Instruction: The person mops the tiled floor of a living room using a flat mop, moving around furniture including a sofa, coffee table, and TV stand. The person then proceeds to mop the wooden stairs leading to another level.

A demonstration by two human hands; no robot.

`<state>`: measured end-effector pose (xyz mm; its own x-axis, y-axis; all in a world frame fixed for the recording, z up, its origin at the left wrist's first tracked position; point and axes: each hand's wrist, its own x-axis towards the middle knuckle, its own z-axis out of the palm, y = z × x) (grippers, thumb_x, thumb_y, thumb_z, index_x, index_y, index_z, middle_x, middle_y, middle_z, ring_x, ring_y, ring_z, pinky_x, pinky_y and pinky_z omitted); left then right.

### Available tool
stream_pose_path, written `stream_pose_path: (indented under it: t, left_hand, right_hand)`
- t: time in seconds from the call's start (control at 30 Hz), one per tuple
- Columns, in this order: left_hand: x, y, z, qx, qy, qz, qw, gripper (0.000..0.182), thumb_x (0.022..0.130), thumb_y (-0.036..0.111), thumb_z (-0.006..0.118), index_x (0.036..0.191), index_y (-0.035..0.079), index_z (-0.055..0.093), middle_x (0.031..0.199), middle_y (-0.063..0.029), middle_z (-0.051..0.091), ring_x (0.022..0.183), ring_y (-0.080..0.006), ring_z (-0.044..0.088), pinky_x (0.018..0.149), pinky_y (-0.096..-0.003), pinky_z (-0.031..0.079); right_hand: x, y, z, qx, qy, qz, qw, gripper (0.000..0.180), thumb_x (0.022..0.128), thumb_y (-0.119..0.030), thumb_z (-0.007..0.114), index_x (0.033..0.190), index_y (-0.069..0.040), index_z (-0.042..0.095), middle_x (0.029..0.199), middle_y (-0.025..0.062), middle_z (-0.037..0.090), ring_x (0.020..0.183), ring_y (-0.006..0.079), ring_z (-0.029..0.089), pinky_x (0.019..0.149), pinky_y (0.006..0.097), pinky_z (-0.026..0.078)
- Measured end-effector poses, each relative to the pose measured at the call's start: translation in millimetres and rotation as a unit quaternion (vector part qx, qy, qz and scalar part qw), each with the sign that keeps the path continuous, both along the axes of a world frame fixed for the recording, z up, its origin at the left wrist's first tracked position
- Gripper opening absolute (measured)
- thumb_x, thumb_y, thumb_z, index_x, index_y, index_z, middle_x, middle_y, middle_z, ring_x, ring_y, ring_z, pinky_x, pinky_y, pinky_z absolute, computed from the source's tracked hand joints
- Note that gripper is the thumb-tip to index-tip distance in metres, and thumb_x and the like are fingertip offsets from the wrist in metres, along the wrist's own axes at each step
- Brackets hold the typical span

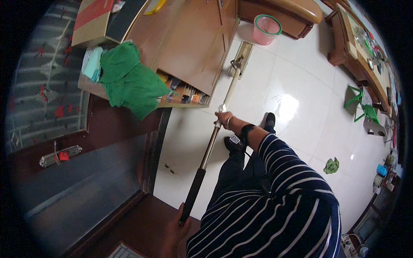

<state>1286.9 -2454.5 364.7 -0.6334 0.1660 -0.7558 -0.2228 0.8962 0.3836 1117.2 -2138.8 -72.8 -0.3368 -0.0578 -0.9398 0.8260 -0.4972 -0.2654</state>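
Note:
My right hand (224, 120), with a bracelet and a dark wrist strap, is closed around the middle of a flat mop's telescopic pole (209, 146). My left hand (180, 225) is at the lower end of the black grip (193, 192), dim and partly blurred, its fingers around the handle. The pole slants up to the flat mop head (241, 59), which lies on the pale tiles beside the wooden cabinet. Beyond the mop head stands a pink bucket (267, 30) with a green rim.
A green cloth (130, 80) hangs over the end of the wooden cabinet (190, 35). A dark door (109, 151) is at the left. Green stools (361, 103) stand by a wooden table (361, 61) at the right. A crumpled green thing (331, 165) lies on the tiles.

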Motion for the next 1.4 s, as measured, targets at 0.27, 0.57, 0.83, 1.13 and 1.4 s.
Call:
stream_pose_path:
  t: [0.27,0.57,0.83,1.13,1.4]
  left_hand:
    - [47,-94,10,0.035,0.077,-0.030,0.996,0.055,0.083,0.007,0.063,0.135,0.007,0.043,0.083,-0.0109,0.062,0.072,-0.0152,0.059,0.063,-0.0281,0.047]
    - [115,-190,92,0.033,-0.057,0.434,0.898,0.045,0.083,0.003,0.061,0.127,0.006,0.052,0.098,-0.0094,0.060,0.080,-0.0162,0.054,0.076,-0.0274,0.044]
    - [15,-108,65,0.012,-0.114,0.268,0.956,0.046,0.081,-0.004,0.061,0.125,0.006,0.055,0.077,-0.0068,0.062,0.059,-0.0132,0.054,0.053,-0.0268,0.044]
    - [-93,70,14,0.017,-0.180,0.020,0.983,0.055,0.081,0.006,0.066,0.133,0.008,0.048,0.071,0.0027,0.053,0.054,-0.0041,0.045,0.045,-0.0215,0.035]
    - [-150,191,-10,0.046,-0.150,-0.234,0.959,0.059,0.080,0.002,0.065,0.135,0.008,0.045,0.095,-0.0027,0.058,0.074,-0.0101,0.056,0.067,-0.0232,0.048]
  right_hand:
    - [35,-103,40,0.028,0.033,0.179,0.983,0.043,0.080,-0.033,0.067,0.109,-0.003,0.055,0.093,0.0099,0.056,0.079,0.0205,0.058,0.056,0.0360,0.047]
    - [91,-210,87,0.059,0.165,0.377,0.910,0.031,0.082,-0.035,0.066,0.091,-0.005,0.061,0.077,0.0100,0.060,0.066,0.0232,0.058,0.059,0.0416,0.047]
    - [51,-105,83,0.168,0.156,0.392,0.891,0.024,0.083,-0.032,0.058,0.099,-0.015,0.064,0.090,0.0098,0.066,0.079,0.0287,0.065,0.064,0.0400,0.053]
    - [60,96,67,0.233,-0.002,0.132,0.963,0.046,0.077,-0.040,0.066,0.094,0.002,0.065,0.087,0.0161,0.067,0.080,0.0264,0.065,0.071,0.0358,0.051]
    - [151,211,47,0.125,-0.045,-0.183,0.974,0.042,0.078,-0.037,0.065,0.074,0.004,0.062,0.060,0.0090,0.055,0.044,0.0195,0.046,0.041,0.0355,0.036]
